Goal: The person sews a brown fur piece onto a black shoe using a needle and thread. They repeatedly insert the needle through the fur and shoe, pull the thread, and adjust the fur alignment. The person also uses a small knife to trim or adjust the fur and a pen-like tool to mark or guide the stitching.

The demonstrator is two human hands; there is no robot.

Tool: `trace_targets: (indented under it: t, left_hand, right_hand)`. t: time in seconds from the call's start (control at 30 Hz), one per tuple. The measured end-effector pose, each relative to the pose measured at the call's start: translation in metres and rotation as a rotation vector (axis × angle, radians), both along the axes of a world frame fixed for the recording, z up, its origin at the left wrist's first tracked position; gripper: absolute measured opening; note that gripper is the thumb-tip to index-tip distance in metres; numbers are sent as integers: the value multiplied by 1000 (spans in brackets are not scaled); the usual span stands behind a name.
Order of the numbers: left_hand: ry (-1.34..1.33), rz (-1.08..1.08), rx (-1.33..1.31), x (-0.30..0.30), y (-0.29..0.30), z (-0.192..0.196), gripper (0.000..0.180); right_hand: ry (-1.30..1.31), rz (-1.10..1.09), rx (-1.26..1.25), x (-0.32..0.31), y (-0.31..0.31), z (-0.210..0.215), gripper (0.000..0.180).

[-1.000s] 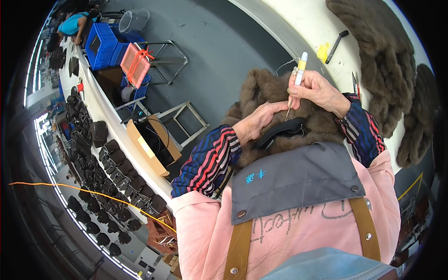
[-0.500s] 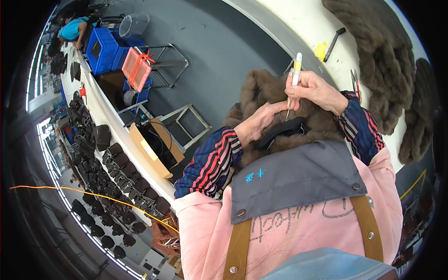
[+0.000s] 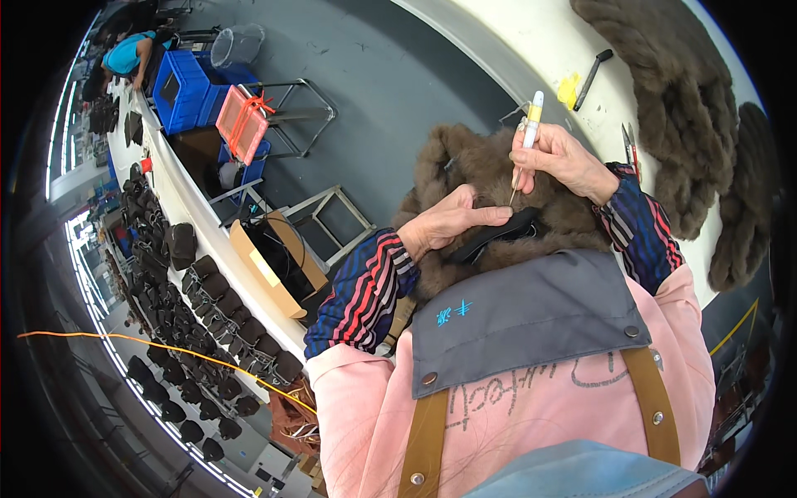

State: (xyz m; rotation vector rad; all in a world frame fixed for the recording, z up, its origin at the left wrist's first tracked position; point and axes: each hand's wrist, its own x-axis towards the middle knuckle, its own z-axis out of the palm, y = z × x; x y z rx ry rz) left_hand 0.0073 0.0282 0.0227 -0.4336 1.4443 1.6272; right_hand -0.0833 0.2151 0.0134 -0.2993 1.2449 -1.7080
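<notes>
In my right hand is a thin-shafted awl-like tool with a white and yellow handle, pinched between thumb and fingers. Its metal point reaches down to a brown fur piece in front of my chest. My left hand grips the left side of this fur. The left thumb stretches right, its tip close to the tool's point; the other fingers are partly hidden in the pile. Just below the thumb, a black curved strip lies along the fur's opening.
On the white table lie a black-handled tool, a yellow scrap, red-handled scissors or snips and several brown fur pieces. Leftward stand a metal-framed stool, blue crates and a cardboard box. A person in blue bends far off.
My left hand has drawn back slightly to the left; its thumb now extends by the tool's point where the forefinger was. The tool has shifted slightly right.
</notes>
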Motion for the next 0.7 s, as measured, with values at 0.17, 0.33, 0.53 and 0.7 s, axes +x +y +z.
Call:
trace_targets:
  t: [0.17,0.33,0.53,0.7]
  left_hand:
    - [-15,49,128,0,-2,5,48]
    - [-51,56,146,2,-5,-1,47]
    - [-63,100,164,9,-3,-16,46]
    - [-57,122,181,11,-4,-19,46]
  right_hand:
    - [-7,-35,-4,0,1,1,17]
    - [19,-21,-5,4,1,1,16]
    - [30,6,-2,4,0,0,16]
    - [25,18,20,5,0,0,15]
